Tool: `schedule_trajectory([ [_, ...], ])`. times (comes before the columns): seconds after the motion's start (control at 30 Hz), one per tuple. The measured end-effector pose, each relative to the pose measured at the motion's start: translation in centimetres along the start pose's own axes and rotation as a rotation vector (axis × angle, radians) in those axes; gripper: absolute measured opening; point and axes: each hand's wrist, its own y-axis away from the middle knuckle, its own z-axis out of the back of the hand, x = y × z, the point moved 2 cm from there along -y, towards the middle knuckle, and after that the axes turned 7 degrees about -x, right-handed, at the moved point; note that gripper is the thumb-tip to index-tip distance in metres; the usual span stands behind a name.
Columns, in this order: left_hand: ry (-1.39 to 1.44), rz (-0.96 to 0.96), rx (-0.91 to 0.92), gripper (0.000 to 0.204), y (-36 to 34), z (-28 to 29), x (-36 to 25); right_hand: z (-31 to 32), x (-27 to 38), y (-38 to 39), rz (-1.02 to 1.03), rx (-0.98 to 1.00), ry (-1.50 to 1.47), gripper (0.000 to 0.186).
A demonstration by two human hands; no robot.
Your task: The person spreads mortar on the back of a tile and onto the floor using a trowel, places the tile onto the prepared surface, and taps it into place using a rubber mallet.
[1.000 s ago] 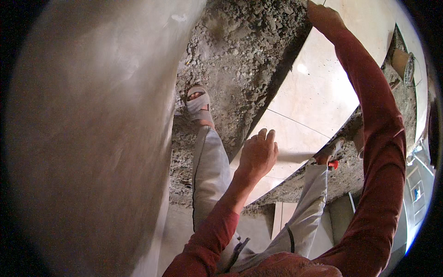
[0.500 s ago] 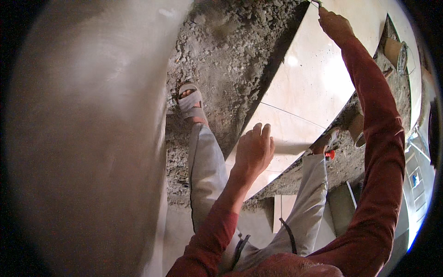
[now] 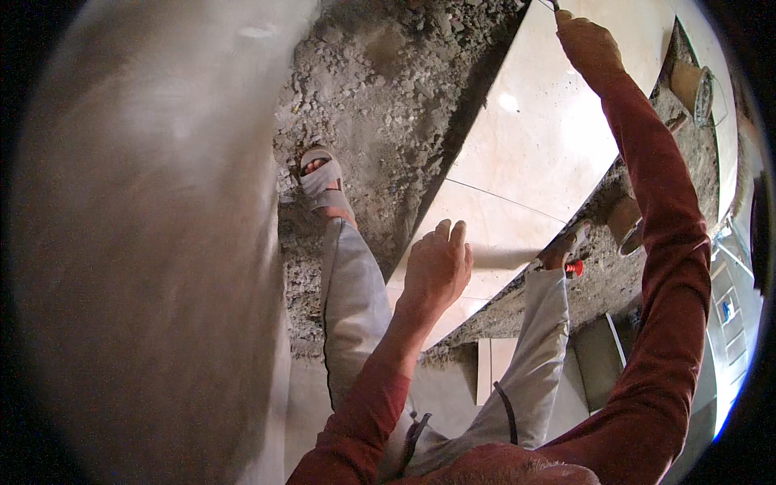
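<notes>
My right hand (image 3: 590, 47) stretches far forward to the upper edge of view. It is closed round the dark end of a slim tool (image 3: 555, 6), mostly cut off by the frame, so its kind cannot be told. Beneath that hand runs a row of large cream, glossy floor tiles (image 3: 517, 145), with a thin dark joint crossing it. My left hand (image 3: 439, 271) hovers over or rests on the nearer tile, I cannot tell which. Its fingers point forward, slightly apart, and hold nothing.
Rough rubble and mortar (image 3: 388, 105) lie left of the tiles, beside a smooth grey wall (image 3: 153, 242). My sandalled foot (image 3: 323, 179) stands there. On the right are two buckets (image 3: 689, 87), a red object (image 3: 575, 268) near my other foot, and a tile piece (image 3: 495, 364).
The view has shifted slightly, so the tiles and my foot sit a little further left. My right hand still grips the tool at the far end; my left hand stays near the same tile.
</notes>
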Motion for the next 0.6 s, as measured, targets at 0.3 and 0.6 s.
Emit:
schedule_trajectory([
  [0.3,-0.023,-0.038,-0.023,0.035,-0.3,-0.9,-0.2,0.7,2.6,3.7,-0.168,0.127,-0.573,0.03],
  [0.6,-0.028,-0.011,0.058,0.036,-0.6,-0.9,-0.9,-4.7,10.7,4.9,-0.265,-0.117,-1.04,0.026],
])
